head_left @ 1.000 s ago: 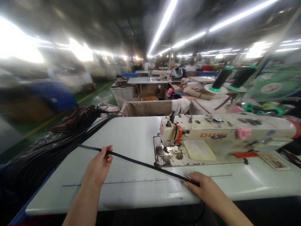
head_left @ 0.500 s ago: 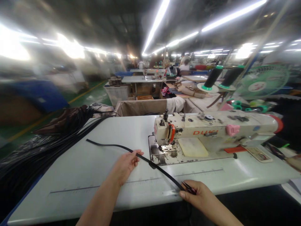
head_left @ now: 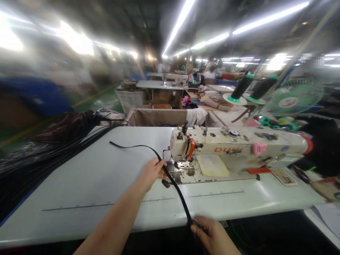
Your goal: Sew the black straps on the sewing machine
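Here the strap [head_left: 177,187] crosses bare table [head_left: 87,177] toward its front edge.

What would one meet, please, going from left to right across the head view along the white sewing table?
Heap of black straps → left hand pinching the thin black strap → cream sewing machine → pale green fan.

Strap [head_left: 174,182] on table [head_left: 106,177]; sewing machine [head_left: 239,148] right.
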Motion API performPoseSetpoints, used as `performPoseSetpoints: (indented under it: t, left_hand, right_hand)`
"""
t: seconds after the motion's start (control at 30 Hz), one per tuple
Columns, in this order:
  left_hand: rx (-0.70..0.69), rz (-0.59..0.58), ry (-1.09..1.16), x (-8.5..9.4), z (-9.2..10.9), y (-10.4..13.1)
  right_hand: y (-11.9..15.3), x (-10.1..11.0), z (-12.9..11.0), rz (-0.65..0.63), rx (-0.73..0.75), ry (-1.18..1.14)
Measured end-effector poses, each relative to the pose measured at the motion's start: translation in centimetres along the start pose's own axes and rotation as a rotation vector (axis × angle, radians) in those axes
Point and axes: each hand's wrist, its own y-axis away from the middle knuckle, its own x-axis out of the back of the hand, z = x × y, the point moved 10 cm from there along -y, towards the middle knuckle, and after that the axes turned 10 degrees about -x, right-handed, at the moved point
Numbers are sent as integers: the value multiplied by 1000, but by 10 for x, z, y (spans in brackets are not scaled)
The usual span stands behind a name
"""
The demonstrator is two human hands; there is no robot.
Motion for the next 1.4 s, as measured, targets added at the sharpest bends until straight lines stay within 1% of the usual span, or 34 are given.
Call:
performPoseSetpoints:
  t: [0.03, 0.1, 0.2, 0.27, 0.33, 0.43, 0.53, 0.83, 1.13, 1.3, 1.4]
  left_hand:
    - [-1, 0, 0, -3, -2, -2]
    - [-15, -10, 9, -10, -6, -4]
    - [-61, -57, 40, -23, -8, 0]
    - [-90, -91, 55, -30, -7, 5]
    - [-106, -112, 58, -32, -6, 9]
    - [-112, -130, 62, -31, -4, 13]
    - [-110, -130, 77, -29, -4, 13]
    - [-97, -171, 118, -31, -2, 14]
    - [-113, -195, 143, -32, 3, 16]
    - [-124, -184, 157, -31, 4, 17]
    - [-127, -175, 163, -29, 5, 17]
  right_hand:
    - [2, 5, 0, 43, 8, 53]
    - [6, 18, -5, 171, 36, 177]
    - [9, 33, -19, 348, 65, 308]
    - [7, 39, -32, 417, 100, 304]
    - [4, 42, -46, 461, 152, 251]
    - [-5, 42, -61, 462, 211, 170]
    - [-13, 38, -66, 431, 220, 125]
    - [-17, 33, -60, 400, 206, 42]
    - [-14, 34, -63, 447, 240, 76]
    - [-11, 37, -62, 487, 248, 54]
    - [-10, 39, -61, 490, 239, 22]
